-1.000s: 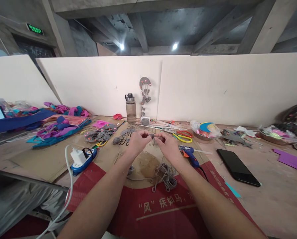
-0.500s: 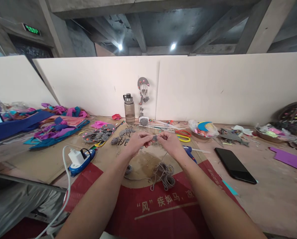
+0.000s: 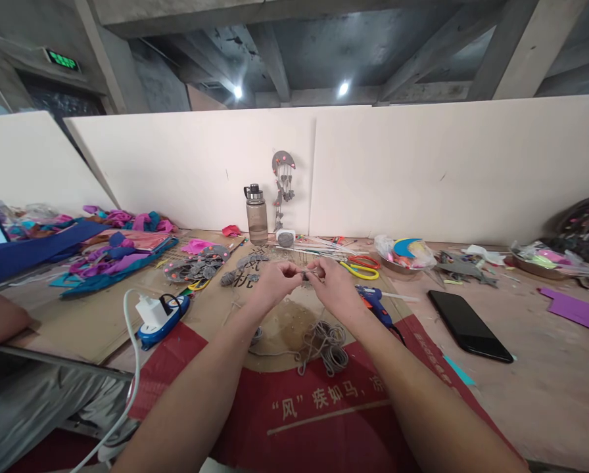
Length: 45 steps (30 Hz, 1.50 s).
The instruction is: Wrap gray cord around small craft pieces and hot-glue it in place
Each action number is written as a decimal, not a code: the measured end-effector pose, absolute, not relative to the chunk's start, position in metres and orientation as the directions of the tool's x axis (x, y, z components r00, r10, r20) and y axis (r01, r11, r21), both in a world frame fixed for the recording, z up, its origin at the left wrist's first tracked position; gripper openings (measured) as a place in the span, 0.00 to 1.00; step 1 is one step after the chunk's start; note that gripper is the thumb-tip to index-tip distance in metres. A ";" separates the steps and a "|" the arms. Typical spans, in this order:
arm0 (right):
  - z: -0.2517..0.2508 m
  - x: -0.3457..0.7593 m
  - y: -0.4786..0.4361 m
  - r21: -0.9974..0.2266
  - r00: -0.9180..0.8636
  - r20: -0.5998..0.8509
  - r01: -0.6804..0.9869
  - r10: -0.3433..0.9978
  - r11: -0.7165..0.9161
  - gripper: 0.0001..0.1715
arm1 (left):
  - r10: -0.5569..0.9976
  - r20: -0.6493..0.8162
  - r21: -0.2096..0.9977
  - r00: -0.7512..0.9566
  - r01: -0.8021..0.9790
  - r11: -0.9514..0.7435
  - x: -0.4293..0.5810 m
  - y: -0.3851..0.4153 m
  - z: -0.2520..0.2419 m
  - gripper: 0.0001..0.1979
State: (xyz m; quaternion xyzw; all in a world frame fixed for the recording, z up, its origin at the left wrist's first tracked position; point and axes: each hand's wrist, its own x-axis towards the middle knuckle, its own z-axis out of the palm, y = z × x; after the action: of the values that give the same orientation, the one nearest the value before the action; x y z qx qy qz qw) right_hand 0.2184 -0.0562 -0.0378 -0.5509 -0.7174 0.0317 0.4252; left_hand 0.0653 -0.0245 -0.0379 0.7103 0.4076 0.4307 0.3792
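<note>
My left hand (image 3: 277,286) and my right hand (image 3: 332,286) meet over the middle of the cardboard, fingertips almost touching. Both pinch a small grey piece (image 3: 305,276), possibly felt, mostly covered by the fingers. Below them lies a loose tangle of grey cord (image 3: 328,348), with a smaller coil (image 3: 256,336) partly behind my left forearm. A blue glue gun (image 3: 375,303) rests right of my right wrist. Beyond it are scissors with yellow handles (image 3: 361,271) and a red-handled pair (image 3: 366,262). Grey cut pieces (image 3: 202,264) are heaped left of my hands.
A water bottle (image 3: 257,215) stands at the back beside a grey moon-shaped hanging ornament (image 3: 283,161). On the right lie a black phone (image 3: 469,326) and a bowl of scraps (image 3: 405,255). A blue power strip (image 3: 164,322) with a white cable sits left. Another person's arm (image 3: 1,318) rests at far left.
My fingertips have drawn closer together, covering more of the grey piece. The glue gun shows more fully beside my right arm. More of the other person's arm has come into view at left.
</note>
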 end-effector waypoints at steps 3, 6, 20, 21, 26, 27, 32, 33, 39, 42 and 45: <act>-0.039 0.216 -0.058 -0.575 -0.027 0.566 0.704 0.824 0.418 0.11 | 0.924 0.306 0.926 0.228 0.154 -0.345 0.065 -0.020 -0.041 0.08; -0.040 0.209 -0.061 -0.606 -0.031 0.548 0.675 0.836 0.422 0.14 | 0.931 0.319 0.941 0.178 0.059 -0.333 0.064 -0.013 -0.045 0.10; -0.053 0.315 -0.104 -0.469 0.163 0.521 0.875 0.838 0.122 0.15 | 0.983 0.140 0.942 0.122 -0.321 -0.094 0.057 -0.008 -0.044 0.17; -0.059 0.328 -0.106 -0.414 0.196 0.507 0.909 0.839 0.038 0.13 | 0.983 0.140 0.943 0.115 -0.318 -0.098 0.057 -0.008 -0.044 0.17; -0.084 0.339 -0.111 -0.410 0.144 0.243 0.911 0.959 -0.033 0.13 | 0.980 0.184 0.949 0.073 -0.273 -0.158 0.060 -0.007 -0.047 0.17; -0.085 0.335 -0.109 -0.426 0.151 0.229 0.904 0.962 -0.040 0.10 | 0.980 0.187 0.951 0.066 -0.264 -0.164 0.060 -0.007 -0.048 0.17; -0.078 0.326 -0.098 -0.610 0.264 0.122 0.780 0.957 -0.137 0.03 | 0.983 0.155 0.944 0.104 -0.310 -0.116 0.060 -0.005 -0.053 0.19; -0.076 0.326 -0.098 -0.683 0.264 0.105 0.720 0.959 -0.123 0.04 | 0.982 0.142 0.938 0.122 -0.334 -0.095 0.060 -0.004 -0.053 0.19; -0.058 0.300 -0.109 -0.883 0.325 0.352 0.427 0.878 0.196 0.12 | 0.976 0.085 0.923 0.199 -0.384 -0.002 0.057 0.000 -0.054 0.20; -0.042 0.278 -0.113 -0.903 0.239 0.348 0.345 0.907 0.256 0.14 | 0.977 0.037 0.912 0.209 -0.407 0.053 0.057 0.000 -0.053 0.20; -0.033 0.261 -0.112 -0.899 0.125 0.371 0.298 0.920 0.322 0.12 | 0.979 0.003 0.900 0.205 -0.428 0.087 0.057 -0.001 -0.052 0.18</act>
State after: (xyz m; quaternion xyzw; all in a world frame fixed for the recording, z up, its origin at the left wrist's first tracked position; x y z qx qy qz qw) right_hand 0.2607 -0.1119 -0.0326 -0.5094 -0.5980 0.2823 0.5507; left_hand 0.0574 -0.0008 -0.0521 0.4128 0.3336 0.5350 0.6573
